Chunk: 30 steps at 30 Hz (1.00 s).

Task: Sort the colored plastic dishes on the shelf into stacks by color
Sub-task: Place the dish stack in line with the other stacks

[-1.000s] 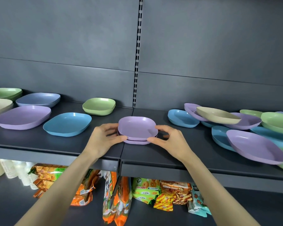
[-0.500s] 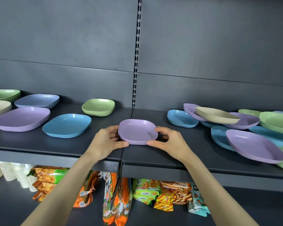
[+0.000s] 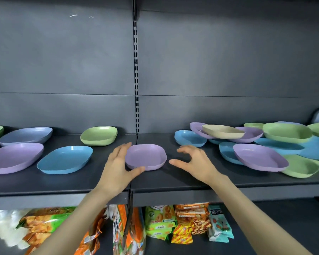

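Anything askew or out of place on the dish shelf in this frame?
Yes. At the right, a beige dish lies tilted across purple dishes, within an unsorted overlapping pile of blue, green and purple ones.

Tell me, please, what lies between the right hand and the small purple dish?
Only a strip of bare dark shelf; the head view shows the right hand apart from the small purple dish.

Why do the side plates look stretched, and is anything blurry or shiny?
Head view: wide lens stretches the large purple plate at the left edge; glare spots on the blue plate; white packets bottom left are blurred; the centre purple dish looks sharp.
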### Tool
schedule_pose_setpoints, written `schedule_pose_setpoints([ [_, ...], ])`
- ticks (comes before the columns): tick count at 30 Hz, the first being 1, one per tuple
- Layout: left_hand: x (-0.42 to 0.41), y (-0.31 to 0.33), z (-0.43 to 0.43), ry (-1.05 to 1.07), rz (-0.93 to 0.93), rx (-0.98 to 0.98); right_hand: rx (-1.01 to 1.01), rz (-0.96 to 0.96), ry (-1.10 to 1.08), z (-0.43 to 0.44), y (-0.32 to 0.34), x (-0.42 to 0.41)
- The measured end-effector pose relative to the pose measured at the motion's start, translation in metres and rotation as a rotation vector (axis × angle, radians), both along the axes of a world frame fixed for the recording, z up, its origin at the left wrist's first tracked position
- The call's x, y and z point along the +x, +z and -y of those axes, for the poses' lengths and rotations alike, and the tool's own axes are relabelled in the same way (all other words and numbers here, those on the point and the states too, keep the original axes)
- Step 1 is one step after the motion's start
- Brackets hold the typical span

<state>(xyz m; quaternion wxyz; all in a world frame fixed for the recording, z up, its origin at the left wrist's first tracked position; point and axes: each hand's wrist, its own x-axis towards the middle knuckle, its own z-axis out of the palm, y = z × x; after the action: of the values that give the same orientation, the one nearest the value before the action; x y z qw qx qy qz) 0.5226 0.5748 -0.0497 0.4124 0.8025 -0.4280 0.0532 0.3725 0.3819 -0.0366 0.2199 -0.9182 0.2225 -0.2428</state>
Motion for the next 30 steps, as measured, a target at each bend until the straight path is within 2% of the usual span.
schedule_pose_setpoints([
  [4, -0.015, 0.022, 0.025, -0.072, 0.189, 0.038, -0.147, -0.021, -0.101, 0.018, 0.023, -0.026],
  [8, -0.046, 0.04, 0.064, -0.161, 0.299, 0.084, -0.273, -0.025, -0.172, 0.042, 0.05, -0.068],
  [12, -0.083, 0.049, 0.108, -0.21, 0.367, 0.074, -0.27, -0.048, -0.255, 0.072, 0.066, -0.122],
  [20, -0.164, 0.03, 0.172, -0.34, 0.227, 0.079, -0.157, -0.098, -0.292, 0.128, 0.058, -0.213],
  [24, -0.189, 0.016, 0.192, -0.326, 0.086, 0.076, -0.097, -0.132, -0.221, 0.146, 0.046, -0.234],
  [30, -0.205, 0.005, 0.204, -0.211, 0.001, 0.069, -0.073, -0.16, -0.119, 0.16, 0.035, -0.243],
])
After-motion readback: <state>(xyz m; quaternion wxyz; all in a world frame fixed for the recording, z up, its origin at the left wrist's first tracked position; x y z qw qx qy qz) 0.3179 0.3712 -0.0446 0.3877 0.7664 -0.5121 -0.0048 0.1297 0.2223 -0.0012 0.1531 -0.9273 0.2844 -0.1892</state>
